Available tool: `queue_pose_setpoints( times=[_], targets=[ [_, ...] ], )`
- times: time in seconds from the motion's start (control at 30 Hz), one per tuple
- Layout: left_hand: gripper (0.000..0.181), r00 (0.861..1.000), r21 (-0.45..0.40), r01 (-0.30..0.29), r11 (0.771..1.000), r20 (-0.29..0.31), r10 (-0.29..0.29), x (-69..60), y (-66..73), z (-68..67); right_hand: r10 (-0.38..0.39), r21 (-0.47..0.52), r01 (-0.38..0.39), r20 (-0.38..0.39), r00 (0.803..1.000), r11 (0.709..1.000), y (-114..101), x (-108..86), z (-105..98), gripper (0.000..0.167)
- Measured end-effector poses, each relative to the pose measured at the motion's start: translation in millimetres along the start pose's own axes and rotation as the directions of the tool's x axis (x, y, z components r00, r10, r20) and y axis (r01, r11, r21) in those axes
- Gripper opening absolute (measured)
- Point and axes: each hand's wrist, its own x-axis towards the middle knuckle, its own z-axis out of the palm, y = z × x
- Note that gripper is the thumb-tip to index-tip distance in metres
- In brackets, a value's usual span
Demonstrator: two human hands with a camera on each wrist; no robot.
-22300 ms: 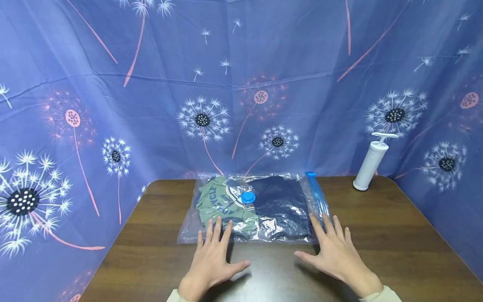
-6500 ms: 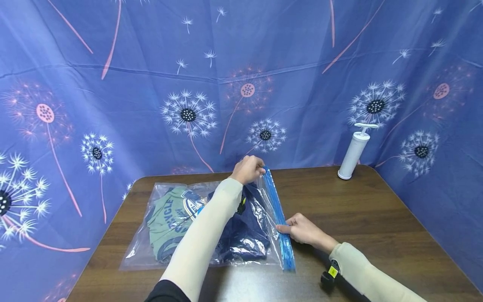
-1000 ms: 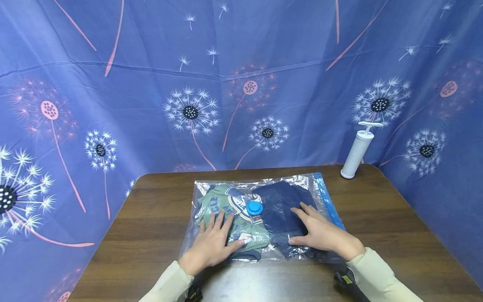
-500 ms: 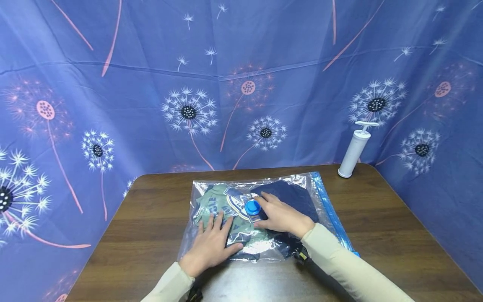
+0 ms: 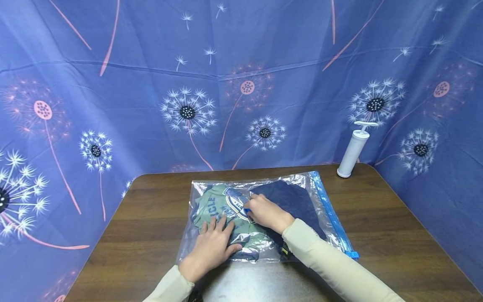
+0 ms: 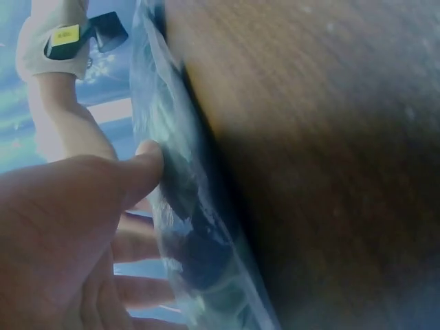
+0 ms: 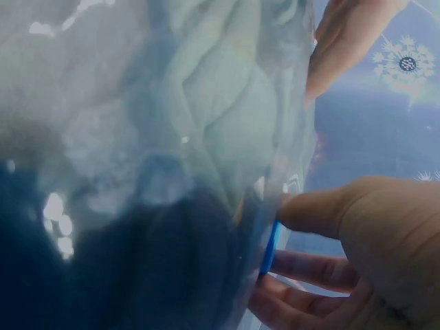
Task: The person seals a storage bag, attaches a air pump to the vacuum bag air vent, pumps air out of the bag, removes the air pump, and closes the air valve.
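A clear vacuum storage bag (image 5: 185,246) lies flat on the table, holding a folded green printed shirt (image 5: 213,205) and a navy garment (image 5: 292,199). My left hand (image 5: 211,247) rests with spread fingers on the bag's front left, over the shirt. Near the bag's middle, my right hand (image 5: 268,213) has its thumb and fingers curled at the round blue valve cap (image 7: 270,249). In the head view that hand hides most of the cap. The blue zip strip (image 5: 331,216) runs along the bag's right side, with a blue slider (image 5: 352,254) at its front end.
A white hand pump (image 5: 352,153) with a T-shaped handle stands at the back right of the brown wooden table (image 5: 396,235). Behind and beside the table hangs a blue dandelion-print cloth (image 5: 320,105).
My right hand has moved left from the navy garment to the blue valve cap, and its fingers have closed round it. The left hand stays on the bag.
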Motion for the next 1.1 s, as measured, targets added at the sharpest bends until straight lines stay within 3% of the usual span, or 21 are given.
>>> queue_pose_setpoints(
  times=[0.3, 0.77, 1.1],
  targets=[
    [0.058, 0.997, -0.075, -0.01, 0.997, 0.072, 0.015, 1.7, -6.6, -9.2, 0.004, 0.059, -0.003, -0.007, 1.0, 0.998, 0.9, 7.3, 1.5, 0.009],
    [0.064, 0.992, -0.151, 0.035, 0.988, 0.127, -0.016, 6.1, -8.9, -9.5, 0.026, 0.117, -0.033, 0.062, 0.998, 0.993, 4.2, 13.6, 3.8, 0.016],
    [0.061, 0.997, -0.161, 0.017, 0.987, 0.078, -0.004, 9.5, -11.1, -3.5, -0.067, 0.082, 0.063, 0.046, 0.997, 0.995, 6.5, 14.1, 1.7, 0.013]
  ],
)
